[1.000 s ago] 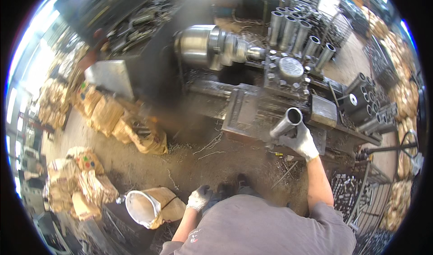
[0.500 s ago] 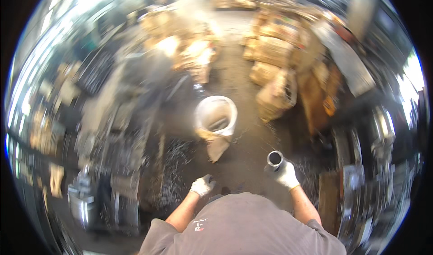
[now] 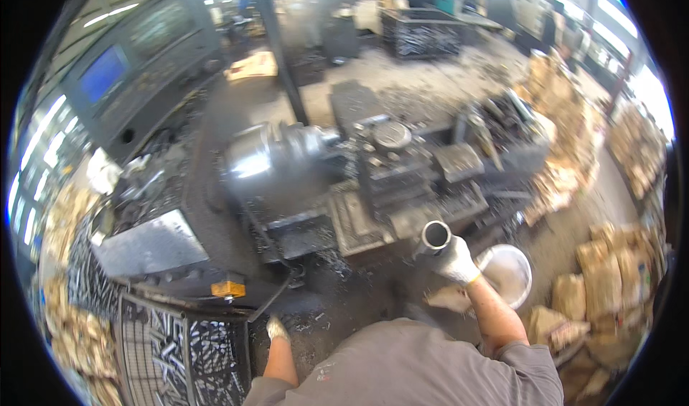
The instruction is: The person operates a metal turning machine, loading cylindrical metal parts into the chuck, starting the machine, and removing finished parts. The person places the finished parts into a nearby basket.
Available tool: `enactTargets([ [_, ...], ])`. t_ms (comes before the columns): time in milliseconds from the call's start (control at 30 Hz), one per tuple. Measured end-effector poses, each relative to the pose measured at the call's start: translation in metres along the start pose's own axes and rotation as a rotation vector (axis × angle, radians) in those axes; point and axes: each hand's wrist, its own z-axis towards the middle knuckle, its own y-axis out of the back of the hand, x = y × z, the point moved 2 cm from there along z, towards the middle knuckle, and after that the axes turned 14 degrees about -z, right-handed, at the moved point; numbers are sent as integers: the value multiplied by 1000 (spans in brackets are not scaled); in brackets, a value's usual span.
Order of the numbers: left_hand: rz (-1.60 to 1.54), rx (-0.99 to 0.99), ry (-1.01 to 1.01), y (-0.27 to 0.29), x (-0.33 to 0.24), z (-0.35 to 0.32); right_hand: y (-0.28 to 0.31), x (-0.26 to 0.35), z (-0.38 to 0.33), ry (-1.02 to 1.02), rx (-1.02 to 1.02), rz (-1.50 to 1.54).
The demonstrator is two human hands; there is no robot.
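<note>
My right hand [image 3: 456, 261], in a white glove, grips a short metal tube [image 3: 435, 236] with its round mouth facing up. The tube is in front of a lathe [image 3: 377, 226], seen against its near side and not visibly set in it. To the left of the tube is the lathe's big shiny chuck [image 3: 260, 163]; beyond it stands the tool post [image 3: 392, 137]. My left hand [image 3: 277, 328], also gloved, hangs low beside my body near a wire crate. It is small and blurred, so its fingers cannot be made out.
A white bucket [image 3: 518, 262] stands just right of my right forearm. The wire crate [image 3: 188, 334] at lower left holds many metal pieces. A yellow control box [image 3: 228, 289] hangs by the lathe. Stuffed sacks [image 3: 621, 269] are piled at right; another metal-filled bin [image 3: 420, 36] stands far back.
My view has swung left from the aisle of sacks to the lathe. The bucket now appears farther right. The tube stays in my right hand, and my left hand appears lower.
</note>
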Motion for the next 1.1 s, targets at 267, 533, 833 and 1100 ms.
enactTargets([
  [267, 427, -923, -1072, -50, -85, -143, -28, -55, 125, 229, 275, 75],
  [533, 487, -631, -1069, -75, -133, -125, 114, -17, 205, 700, 385, -188],
  [833, -527, -76, -506, -106, -24, -94, 48, 174, 340, 832, 459, -842],
  [1100, 49, 83, -395, -209, 11, -166, -111, 192, 397, 1129, 939, -1235],
])
